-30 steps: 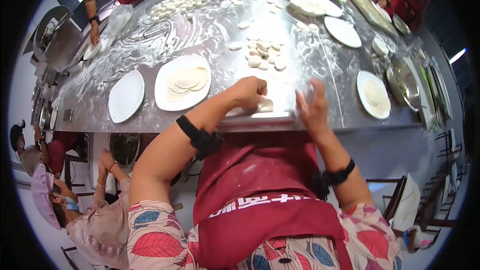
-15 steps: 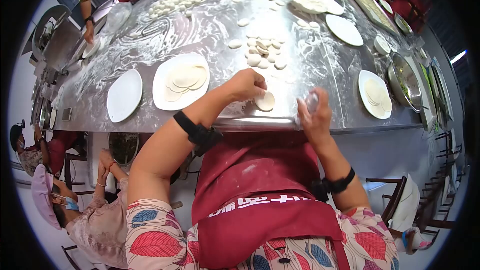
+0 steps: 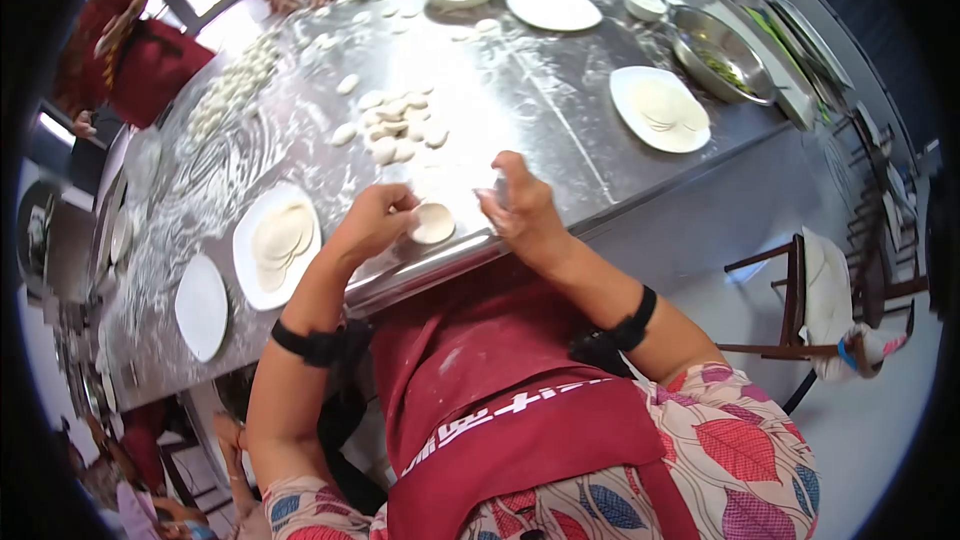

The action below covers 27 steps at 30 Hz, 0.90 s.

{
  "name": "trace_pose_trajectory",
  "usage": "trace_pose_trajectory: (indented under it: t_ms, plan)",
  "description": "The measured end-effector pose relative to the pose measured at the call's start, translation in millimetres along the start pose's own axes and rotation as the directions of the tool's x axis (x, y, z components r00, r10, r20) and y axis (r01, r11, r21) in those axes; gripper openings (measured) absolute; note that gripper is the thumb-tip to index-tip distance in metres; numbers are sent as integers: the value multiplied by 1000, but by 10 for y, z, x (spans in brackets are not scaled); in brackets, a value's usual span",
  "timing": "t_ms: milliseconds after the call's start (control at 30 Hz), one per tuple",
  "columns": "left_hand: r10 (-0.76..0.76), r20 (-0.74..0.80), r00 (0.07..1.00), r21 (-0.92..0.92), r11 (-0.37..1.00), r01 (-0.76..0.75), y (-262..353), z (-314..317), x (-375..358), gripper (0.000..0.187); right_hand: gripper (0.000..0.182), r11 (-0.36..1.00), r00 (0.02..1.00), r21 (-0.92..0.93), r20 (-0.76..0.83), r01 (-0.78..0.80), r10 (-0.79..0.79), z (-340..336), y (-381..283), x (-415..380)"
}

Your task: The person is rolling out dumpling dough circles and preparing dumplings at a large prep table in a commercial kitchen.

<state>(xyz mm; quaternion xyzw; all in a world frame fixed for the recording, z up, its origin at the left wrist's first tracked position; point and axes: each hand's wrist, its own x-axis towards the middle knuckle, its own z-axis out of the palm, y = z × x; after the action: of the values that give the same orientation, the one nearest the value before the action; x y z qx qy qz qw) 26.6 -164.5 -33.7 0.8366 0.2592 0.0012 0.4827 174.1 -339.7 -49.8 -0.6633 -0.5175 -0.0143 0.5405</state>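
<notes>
A thin round of dough [image 3: 433, 224] lies near the table's front edge. My left hand [image 3: 378, 222] pinches its left rim between thumb and fingers. To the right of the round, my right hand [image 3: 524, 208] is raised a little with curled fingers around a small greyish, shiny thing that is too blurred to name. Beyond both hands is a loose pile of small dough pieces [image 3: 400, 122]. On the left, a white square plate [image 3: 245, 265] carries several overlapping flat dough rounds.
An empty white plate [image 3: 201, 308] sits at the left. Toward the right are a plate of dough rounds [image 3: 635, 127] and a steel bowl [image 3: 765, 88] with green filling. Small dough balls [image 3: 235, 90] lie at the back left. Other people stand beyond the table.
The view has turned, shifting the table and plates leftward. My right hand is closer to the dough round and my left hand. My left hand stays at the round's left edge.
</notes>
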Motion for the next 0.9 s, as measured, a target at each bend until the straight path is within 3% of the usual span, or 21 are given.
trace_pose_trajectory:
  t_ms: [67,167,200,267,300,400,433,533,667,800,833,900]
  plan:
    - [67,21,998,71,995,-68,-19,25,-8,11,35,993,991,-46,-65,112,-115,179,170,198]
    - [88,-37,995,273,959,-75,89,33,25,15,30,997,998,-39,14,62,-61,359,244,486]
    - [78,-23,997,242,968,-70,113,63,36,14,30,992,995,-73,0,100,-101,356,207,508]
    - [61,-7,998,173,983,-59,124,110,63,13,31,995,998,-91,51,-38,43,236,136,384]
    - [0,34,999,152,988,-5,214,122,28,13,33,996,1000,-85,18,-19,20,168,102,269]
    - [42,-27,999,246,969,-34,50,72,20,12,37,998,999,-65,-30,17,-19,45,53,15]
    - [-32,-14,999,102,994,34,60,60,-18,10,37,998,1000,-59,-25,17,-19,31,56,-1]
    - [-31,16,999,122,992,29,32,50,-52,8,35,997,999,-70,1,33,-33,158,156,215]
    - [107,-91,990,360,931,-68,164,85,17,14,36,996,999,-89,25,30,-27,379,249,464]
    - [37,11,999,326,945,-38,18,55,31,22,40,992,990,-50,-68,118,-121,150,192,101]
    - [50,-42,998,328,944,-33,-33,44,27,22,41,993,990,-5,-79,117,-117,102,169,-22]
    - [-27,-35,999,118,993,31,18,22,-78,20,36,997,998,63,-38,42,-40,60,106,-44]
